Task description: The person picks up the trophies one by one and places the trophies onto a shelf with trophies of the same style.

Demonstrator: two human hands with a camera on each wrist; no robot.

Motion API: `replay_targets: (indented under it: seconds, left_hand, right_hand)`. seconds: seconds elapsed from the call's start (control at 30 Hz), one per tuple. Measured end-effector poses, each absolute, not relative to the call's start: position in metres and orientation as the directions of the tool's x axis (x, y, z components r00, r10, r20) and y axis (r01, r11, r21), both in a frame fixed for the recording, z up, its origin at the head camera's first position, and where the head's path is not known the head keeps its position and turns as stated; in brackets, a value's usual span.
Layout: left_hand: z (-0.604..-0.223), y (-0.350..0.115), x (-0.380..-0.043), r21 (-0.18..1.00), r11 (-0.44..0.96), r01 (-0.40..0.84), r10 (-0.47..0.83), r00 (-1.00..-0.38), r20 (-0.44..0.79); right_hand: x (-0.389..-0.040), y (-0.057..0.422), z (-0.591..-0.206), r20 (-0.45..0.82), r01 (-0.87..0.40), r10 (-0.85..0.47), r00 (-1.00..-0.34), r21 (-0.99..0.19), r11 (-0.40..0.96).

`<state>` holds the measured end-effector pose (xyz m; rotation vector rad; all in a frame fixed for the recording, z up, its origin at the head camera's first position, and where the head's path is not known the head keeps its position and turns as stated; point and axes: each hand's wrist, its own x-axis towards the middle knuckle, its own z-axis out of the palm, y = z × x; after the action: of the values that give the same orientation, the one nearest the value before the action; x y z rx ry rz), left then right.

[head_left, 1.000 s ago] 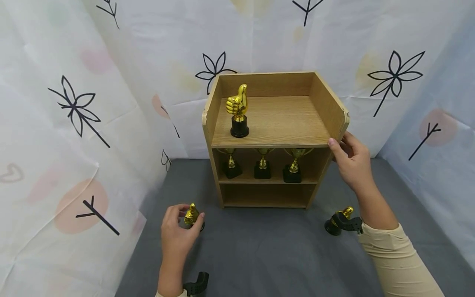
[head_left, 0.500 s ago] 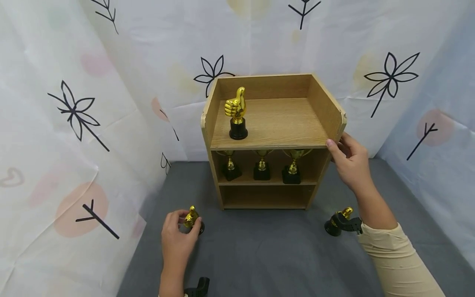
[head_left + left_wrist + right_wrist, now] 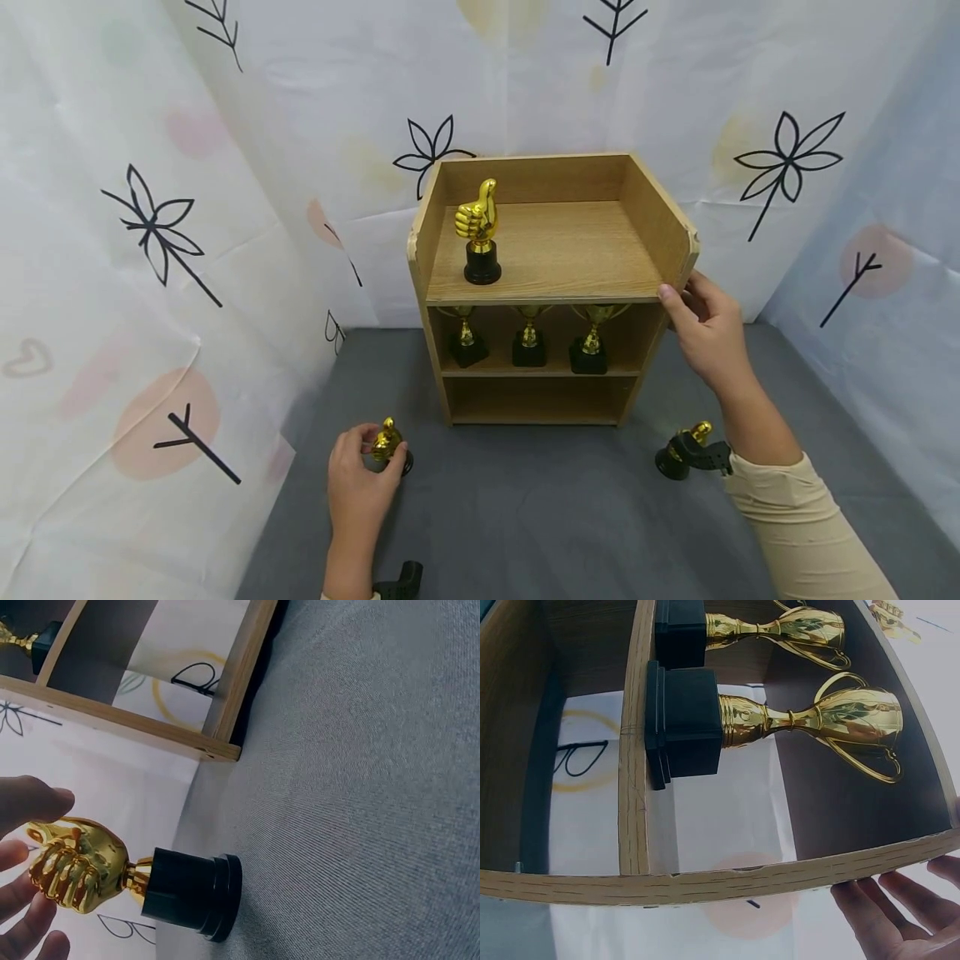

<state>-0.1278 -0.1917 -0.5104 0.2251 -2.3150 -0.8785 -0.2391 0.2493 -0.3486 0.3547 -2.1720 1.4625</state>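
Observation:
In the head view, my left hand (image 3: 362, 479) has thumb and fingers round a gold thumbs-up trophy (image 3: 386, 440). The left wrist view shows this trophy's black base (image 3: 191, 892) standing on the grey cloth, the fingertips (image 3: 30, 926) close about its gold top. My right hand (image 3: 708, 337) grips the right side of a small wooden shelf unit (image 3: 540, 296), thumb at the front and the other fingers partly hidden behind the side. Another thumbs-up trophy (image 3: 480, 233) stands at the left of the top shelf.
Three gold cup trophies, the rightmost cup (image 3: 592, 342) among them, stand on the middle shelf. Beyond my right forearm's wrist strap, a further thumbs-up trophy (image 3: 678, 454) sits on the grey cloth (image 3: 525, 517). Patterned white sheets (image 3: 300, 100) hang behind and at both sides.
The head view has shifted slightly, with the scene a little lower. My left thumb has drawn slightly closer to the trophy. My right hand keeps its hold on the shelf unit.

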Motion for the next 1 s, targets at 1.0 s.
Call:
replay_targets:
  seconds: [1.0]
  left_hand:
    - [-0.524, -0.195, -0.131, 0.654, 0.755, 0.049, -0.367, -0.795, 0.483]
  right_hand:
    - [-0.242, 0.251, -0.351, 0.545, -0.49, 0.066, -0.836, -0.796, 0.356]
